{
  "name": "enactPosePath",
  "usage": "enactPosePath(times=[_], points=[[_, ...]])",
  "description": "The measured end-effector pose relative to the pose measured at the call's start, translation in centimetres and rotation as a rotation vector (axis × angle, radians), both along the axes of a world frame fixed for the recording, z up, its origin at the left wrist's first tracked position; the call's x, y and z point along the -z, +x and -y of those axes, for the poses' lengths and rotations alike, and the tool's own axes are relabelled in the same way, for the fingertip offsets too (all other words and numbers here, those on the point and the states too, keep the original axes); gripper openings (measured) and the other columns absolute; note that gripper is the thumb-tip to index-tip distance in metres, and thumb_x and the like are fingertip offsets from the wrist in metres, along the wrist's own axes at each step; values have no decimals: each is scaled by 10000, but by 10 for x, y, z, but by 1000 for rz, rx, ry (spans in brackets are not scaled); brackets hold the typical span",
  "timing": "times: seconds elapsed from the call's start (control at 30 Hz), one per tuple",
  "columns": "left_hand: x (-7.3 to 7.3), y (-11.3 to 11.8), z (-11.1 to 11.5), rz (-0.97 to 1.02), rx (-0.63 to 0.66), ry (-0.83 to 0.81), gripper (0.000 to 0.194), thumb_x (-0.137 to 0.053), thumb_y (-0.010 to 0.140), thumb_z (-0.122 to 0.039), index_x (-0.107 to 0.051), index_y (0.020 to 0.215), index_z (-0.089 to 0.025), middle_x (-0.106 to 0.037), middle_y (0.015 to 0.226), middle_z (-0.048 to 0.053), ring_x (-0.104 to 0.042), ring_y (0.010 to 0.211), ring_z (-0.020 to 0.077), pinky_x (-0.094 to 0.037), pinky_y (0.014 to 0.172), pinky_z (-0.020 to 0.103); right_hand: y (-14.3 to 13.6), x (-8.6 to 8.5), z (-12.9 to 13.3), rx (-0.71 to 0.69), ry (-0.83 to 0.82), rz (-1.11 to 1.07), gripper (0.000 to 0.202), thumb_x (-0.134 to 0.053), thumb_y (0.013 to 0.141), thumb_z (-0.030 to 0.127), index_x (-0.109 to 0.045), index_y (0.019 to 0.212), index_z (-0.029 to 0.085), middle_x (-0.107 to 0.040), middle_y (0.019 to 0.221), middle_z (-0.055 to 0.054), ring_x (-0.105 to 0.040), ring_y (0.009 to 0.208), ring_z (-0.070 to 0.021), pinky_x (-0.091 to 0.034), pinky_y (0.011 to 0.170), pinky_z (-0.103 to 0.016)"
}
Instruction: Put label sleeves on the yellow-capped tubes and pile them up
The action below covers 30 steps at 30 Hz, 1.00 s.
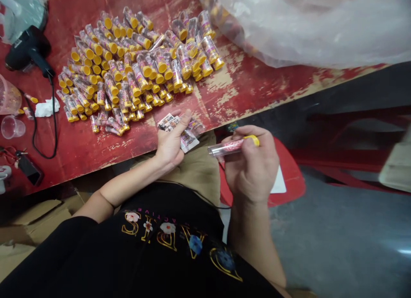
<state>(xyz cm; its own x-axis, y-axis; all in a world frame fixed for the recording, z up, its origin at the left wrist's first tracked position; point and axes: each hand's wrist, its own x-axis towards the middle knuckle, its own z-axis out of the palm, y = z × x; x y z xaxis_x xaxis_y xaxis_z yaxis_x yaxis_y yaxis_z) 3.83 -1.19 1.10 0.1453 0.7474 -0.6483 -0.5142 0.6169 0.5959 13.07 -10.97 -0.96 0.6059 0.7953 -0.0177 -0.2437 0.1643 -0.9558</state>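
My left hand (171, 141) is closed around a few printed plastic sleeves (189, 140), its thumb pressing on top of them near the table's front edge. In my right hand (253, 165) is a clear tube (226, 148) with a yellow cap, tilted, its clear end pointing left toward the sleeves. Pinkish contents show inside the tube near the cap. Beyond my left hand, a big pile of capped tubes (138, 71) with printed wraps lies on the red table (122, 150).
On the left of the table are a black heat gun (30, 52) with its cord, a white tissue (47, 107), a clear cup (13, 127) and keys with a black fob (29, 167). A large translucent bag (305, 28) covers the right side. A red stool (289, 178) stands below.
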Motion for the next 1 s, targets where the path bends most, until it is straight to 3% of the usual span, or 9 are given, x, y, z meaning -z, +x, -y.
enactPosePath(times=[0.23, 0.37, 0.47, 0.6, 0.77, 0.9, 1.0], points=[[1, 1, 11, -30, 16, -9, 295, -848, 770, -177, -661, 999, -190, -637, 774, -48, -686, 780, 117, -560, 910, 346, -9, -7, -1, 117, -33, 182, 314, -680, 918, 526, -581, 1039, 253, -573, 881, -9, -624, 661, -134, -586, 611, -322], [4, 0, 15, -26, -10, 35, 341, -872, 735, -159, -669, 1007, -198, -669, 830, -39, -712, 891, 132, -545, 940, 328, -10, -7, 4, 157, -38, 229, 245, -732, 899, 437, -623, 1000, 241, -561, 1007, -17, -620, 651, -96, -583, 567, -290], [4, 1, 16, -4, -29, 53, 374, -884, 719, -153, -681, 1029, -204, -673, 836, -43, -709, 904, 120, -545, 950, 315, -11, -6, 7, 164, 2, 237, 198, -774, 871, 355, -659, 974, 231, -550, 1011, -12, -616, 621, -74, -566, 513, -261], [5, 2, 17, -34, 19, 104, 346, -884, 732, -189, -678, 1010, -208, -659, 819, -44, -704, 913, 136, -541, 956, 340, -12, -5, 7, 231, -61, 284, 189, -794, 853, 349, -678, 942, 230, -571, 1007, -11, -625, 644, -85, -579, 508, -265], [4, 1, 18, -18, 20, 99, 356, -893, 722, -204, -680, 1007, -202, -667, 824, -37, -709, 910, 148, -540, 928, 343, -14, -3, 11, 322, -118, 417, 174, -839, 807, 327, -754, 935, 248, -624, 1022, -33, -671, 869, -164, -657, 685, -348], [-2, -1, 21, 42, 38, 33, 456, -891, 697, -137, -682, 1094, -215, -706, 897, -26, -726, 974, 172, -537, 954, 369, -13, 1, 20, 241, -143, 332, 256, -692, 940, 342, -753, 1182, 283, -675, 1154, -63, -714, 994, -187, -684, 813, -408], [-3, -3, 23, 45, 84, 38, 462, -896, 661, -98, -694, 1062, -207, -737, 920, -9, -735, 1003, 193, -536, 984, 380, -9, 7, 28, 237, -136, 460, 306, -705, 929, 315, -747, 1231, 293, -707, 1191, -68, -714, 1092, -227, -670, 896, -456]])
